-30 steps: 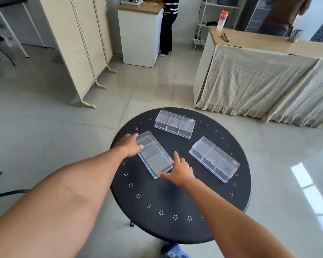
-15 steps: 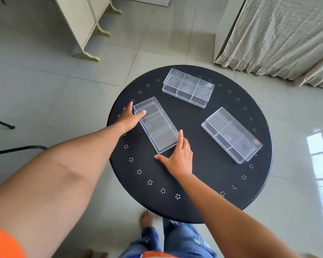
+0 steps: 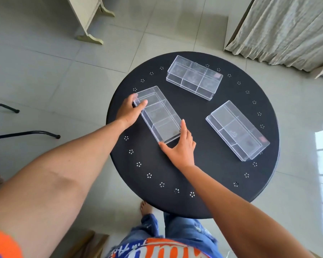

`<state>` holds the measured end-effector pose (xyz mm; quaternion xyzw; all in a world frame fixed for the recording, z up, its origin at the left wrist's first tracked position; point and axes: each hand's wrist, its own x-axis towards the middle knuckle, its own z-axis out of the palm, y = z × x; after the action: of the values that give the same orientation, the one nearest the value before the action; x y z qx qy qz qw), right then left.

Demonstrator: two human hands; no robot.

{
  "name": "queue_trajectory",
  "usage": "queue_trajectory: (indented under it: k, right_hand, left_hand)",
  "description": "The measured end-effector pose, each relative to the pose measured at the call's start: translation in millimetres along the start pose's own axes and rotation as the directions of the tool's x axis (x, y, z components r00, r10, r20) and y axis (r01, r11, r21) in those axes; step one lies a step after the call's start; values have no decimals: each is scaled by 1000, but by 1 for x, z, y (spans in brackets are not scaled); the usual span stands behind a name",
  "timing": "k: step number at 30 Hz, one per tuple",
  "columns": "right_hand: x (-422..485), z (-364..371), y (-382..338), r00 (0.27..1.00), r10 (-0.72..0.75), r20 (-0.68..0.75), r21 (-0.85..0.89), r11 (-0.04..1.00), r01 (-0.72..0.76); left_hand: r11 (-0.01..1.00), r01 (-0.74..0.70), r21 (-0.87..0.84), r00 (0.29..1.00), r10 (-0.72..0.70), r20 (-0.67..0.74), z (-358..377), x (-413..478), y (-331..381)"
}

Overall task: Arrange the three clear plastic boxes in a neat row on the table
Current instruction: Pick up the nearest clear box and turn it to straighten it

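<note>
Three clear plastic boxes with inner dividers lie on a round black table [image 3: 203, 175]. The left box [image 3: 159, 115] lies diagonally, and both hands hold it by its ends. My left hand [image 3: 129, 111] grips the far left corner, thumb over the rim. My right hand [image 3: 181, 148] clasps the near corner, thumb along the near end and fingers up the right side. The far box [image 3: 194, 77] sits at the back of the table. The right box [image 3: 237, 130] lies diagonally near the right edge. Neither of those two is touched.
A cream folding screen's foot [image 3: 90, 37] stands on the tiled floor at the back left. A cloth-draped counter [image 3: 287, 28] fills the back right. Black metal chair legs [image 3: 24, 134] lie to the left. My jeans and a bare foot [image 3: 144, 206] are below the table's near edge.
The view has tilted down toward the table. My right hand has closed in around the left box's near corner; my left hand stays on the far corner.
</note>
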<state>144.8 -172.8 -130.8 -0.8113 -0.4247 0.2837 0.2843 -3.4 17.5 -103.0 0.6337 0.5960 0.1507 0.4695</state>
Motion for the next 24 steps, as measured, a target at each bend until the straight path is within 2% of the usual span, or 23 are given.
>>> queue_trajectory:
  k: [4,7,10,13,16,19,21,24]
  right_hand:
    - [5,-14,-6,998,56,40,329,942,-66]
    - [15,-28,-13,992,97,85,555,822,-128]
    - [32,-48,-20,952,183,244,689,659,-303]
    - [50,-71,-21,856,200,477,690,519,-505]
    - [64,-92,-17,755,160,636,629,460,-627]
    - [78,-108,-14,662,128,739,550,453,-702]
    - [84,-116,-16,612,120,782,501,464,-731]
    - [92,-123,-20,572,145,807,454,468,-758]
  left_hand:
    - [997,-72,-42,996,69,-53,-6,-3,8]
    - [985,-117,-123,992,111,-55,-9,-5,16]
    - [969,-146,-199,989,142,-32,-15,-9,23]
    - [941,-182,-285,982,190,2,-26,-14,30]
    - [939,-203,-278,965,239,104,-34,-12,31]
    - [959,-193,-207,949,236,210,-38,-10,34]
    - [959,-171,-225,943,226,245,-40,-11,38]
    - [962,-128,-243,948,190,255,-39,-13,40]
